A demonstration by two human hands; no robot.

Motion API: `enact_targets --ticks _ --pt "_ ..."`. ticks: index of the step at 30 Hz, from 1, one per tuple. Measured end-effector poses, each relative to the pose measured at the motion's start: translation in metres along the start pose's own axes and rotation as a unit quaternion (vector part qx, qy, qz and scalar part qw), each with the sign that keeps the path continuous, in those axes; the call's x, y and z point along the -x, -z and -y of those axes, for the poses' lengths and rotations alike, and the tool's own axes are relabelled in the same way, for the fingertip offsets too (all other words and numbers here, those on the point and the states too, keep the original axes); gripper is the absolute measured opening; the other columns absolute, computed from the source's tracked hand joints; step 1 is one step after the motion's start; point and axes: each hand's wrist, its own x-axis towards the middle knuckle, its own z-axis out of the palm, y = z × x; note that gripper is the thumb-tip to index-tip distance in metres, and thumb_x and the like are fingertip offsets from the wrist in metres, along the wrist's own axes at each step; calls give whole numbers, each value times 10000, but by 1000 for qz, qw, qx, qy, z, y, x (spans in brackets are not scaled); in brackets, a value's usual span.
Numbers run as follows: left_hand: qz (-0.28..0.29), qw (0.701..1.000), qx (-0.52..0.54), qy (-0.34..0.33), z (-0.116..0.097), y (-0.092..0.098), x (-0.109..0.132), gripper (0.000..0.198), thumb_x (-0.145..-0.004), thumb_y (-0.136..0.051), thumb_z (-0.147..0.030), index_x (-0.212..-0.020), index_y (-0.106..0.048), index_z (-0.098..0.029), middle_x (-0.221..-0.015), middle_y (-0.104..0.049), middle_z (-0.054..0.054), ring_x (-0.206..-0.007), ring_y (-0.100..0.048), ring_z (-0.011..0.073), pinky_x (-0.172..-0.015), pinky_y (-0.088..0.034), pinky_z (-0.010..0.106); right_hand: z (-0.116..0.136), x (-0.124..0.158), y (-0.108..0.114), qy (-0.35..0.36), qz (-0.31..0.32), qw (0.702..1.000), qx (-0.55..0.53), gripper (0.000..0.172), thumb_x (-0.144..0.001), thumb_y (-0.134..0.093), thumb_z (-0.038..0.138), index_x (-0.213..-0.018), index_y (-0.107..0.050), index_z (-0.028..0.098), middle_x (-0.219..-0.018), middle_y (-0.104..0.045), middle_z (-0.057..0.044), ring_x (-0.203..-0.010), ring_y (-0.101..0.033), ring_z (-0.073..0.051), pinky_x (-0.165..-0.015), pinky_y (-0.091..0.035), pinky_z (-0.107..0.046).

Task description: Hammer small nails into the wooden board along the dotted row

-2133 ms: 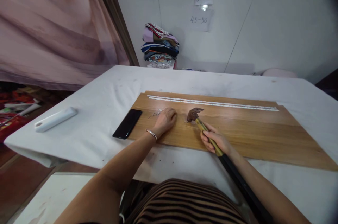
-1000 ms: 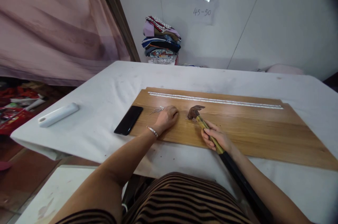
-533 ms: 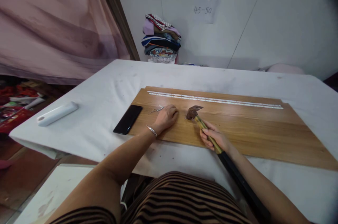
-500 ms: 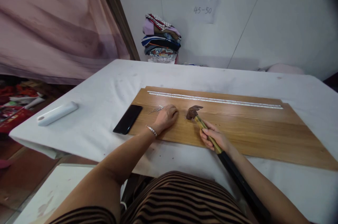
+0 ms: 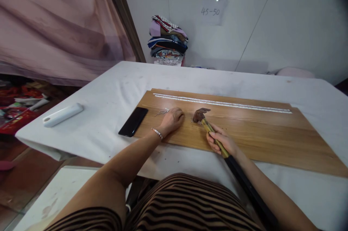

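My right hand (image 5: 220, 140) is wrapped around the yellow-and-black handle of a claw hammer (image 5: 207, 126). The hammer's rusty brown head is low over a wooden board (image 5: 261, 133), close to its surface; whether it touches cannot be made out. On the board to the left of the hammer head rests my left hand (image 5: 173, 119), its fingers curled and closed. Their undersides are hidden, so anything in them does not show. Just left of those knuckles lies a small bunch of nails (image 5: 163, 112). A few tiny dark bits dot the wood around the hammer head.
A black phone (image 5: 133, 122) overlaps the board's left end. Two pale marked strips (image 5: 223, 103) run along its far side. A white long-shaped object (image 5: 63, 115) lies at left on the white-covered table (image 5: 108, 89). Folded clothes (image 5: 168, 42) are stacked against the wall.
The view has shifted very slightly. Both hands and the hammer stay almost where they were over the board.
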Motion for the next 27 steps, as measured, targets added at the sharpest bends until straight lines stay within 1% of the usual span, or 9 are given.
enact_targets --ticks 6,14,27 --pt "8 1000 2 3 2 -1 0 173 -909 -510 -132 -845 -665 -175 -889 -664 69 -880 -608 194 -859 -500 333 0 -1 1 3 5 1000 -1 721 -849 -651 354 -1512 -383 266 -644 -486 86 -370 -340 -41 -312 -281 -156" --pt "1 1000 -1 -2 1 -1 0 168 -911 -510 -131 -838 -657 -166 -875 -661 68 -859 -603 188 -847 -496 322 -2 -2 2 -3 6 1000 -1 763 -827 -678 378 -1515 -375 245 -641 -499 85 -368 -366 -44 -301 -297 -152" --pt "7 1000 1 2 2 -2 1 167 -910 -515 -132 -853 -669 -166 -891 -663 68 -872 -606 188 -851 -494 320 0 0 2 9 -1 1000 -10 723 -838 -676 370 -1493 -395 247 -644 -494 87 -364 -347 -40 -299 -292 -152"
